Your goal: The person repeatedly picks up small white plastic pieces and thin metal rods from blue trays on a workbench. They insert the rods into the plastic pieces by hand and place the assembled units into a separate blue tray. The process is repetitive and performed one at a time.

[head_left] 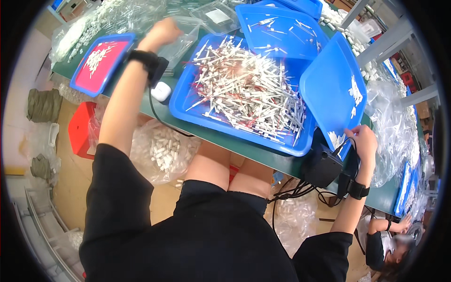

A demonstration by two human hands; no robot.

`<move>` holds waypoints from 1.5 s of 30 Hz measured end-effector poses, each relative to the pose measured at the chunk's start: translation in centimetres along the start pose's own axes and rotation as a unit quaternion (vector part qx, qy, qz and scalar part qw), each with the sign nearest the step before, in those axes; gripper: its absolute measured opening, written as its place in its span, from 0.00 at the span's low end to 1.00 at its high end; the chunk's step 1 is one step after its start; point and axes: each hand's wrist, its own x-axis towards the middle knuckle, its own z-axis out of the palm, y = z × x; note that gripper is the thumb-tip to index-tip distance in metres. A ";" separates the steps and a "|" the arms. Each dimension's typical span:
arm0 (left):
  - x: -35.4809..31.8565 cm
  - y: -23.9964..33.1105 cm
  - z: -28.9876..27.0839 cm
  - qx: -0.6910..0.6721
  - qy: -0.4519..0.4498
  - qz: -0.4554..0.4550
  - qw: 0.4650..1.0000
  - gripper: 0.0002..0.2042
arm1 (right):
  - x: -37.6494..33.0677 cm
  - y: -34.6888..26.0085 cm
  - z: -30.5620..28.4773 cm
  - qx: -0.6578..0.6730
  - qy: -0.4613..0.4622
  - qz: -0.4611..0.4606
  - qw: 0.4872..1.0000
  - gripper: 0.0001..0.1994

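Observation:
My left hand (165, 33) is closed, its fingers curled, over a clear plastic box (184, 43) at the back left of the table. Whatever it may hold is hidden. At the right, the fingers of my right hand (364, 141) are pinched together at the near edge of a blue tray (324, 89). Small white pieces (336, 139) lie in that tray beside the fingertips; I cannot make out what is between them. Centred before me, a deep blue bin (197, 120) holds a heap of thin white sticks with fine tips (249, 84), some with red parts.
Another blue tray (277, 35) overlaps the bin's far edge. A pink-lined blue tray (104, 70) with white pieces lies left. A white rounded case (161, 91) sits beside the bin. A black box with cables (322, 167) is at the table's near edge. Another person (390, 244) is at lower right.

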 end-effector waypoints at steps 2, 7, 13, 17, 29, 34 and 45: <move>1.2 -0.9 2.8 -0.018 -0.043 -0.065 0.997 0.13 | -0.2 -0.4 0.1 -0.040 -0.023 0.002 0.999 0.12; 0.6 -1.2 4.2 -0.111 -0.036 -0.051 0.992 0.11 | -0.3 0.0 0.7 0.009 -0.039 0.024 0.999 0.11; 1.9 -3.0 4.9 -0.137 -0.097 -0.030 0.985 0.14 | -1.0 -0.1 0.7 0.030 -0.023 0.025 0.999 0.09; 1.1 -2.1 5.2 -0.150 -0.031 -0.015 0.988 0.16 | -0.8 -0.2 1.3 0.027 -0.037 0.043 0.998 0.10; 1.4 -2.8 4.6 -0.156 0.032 -0.049 0.986 0.13 | -2.3 -0.5 0.3 0.146 -0.039 -0.033 0.988 0.11; 1.6 -2.9 3.6 -0.222 0.156 -0.043 0.961 0.13 | -1.8 0.2 1.3 0.203 -0.035 -0.067 0.976 0.10; -4.5 5.9 0.6 -0.612 0.160 -0.077 0.771 0.14 | -1.3 0.0 2.0 0.203 0.016 -0.121 0.972 0.08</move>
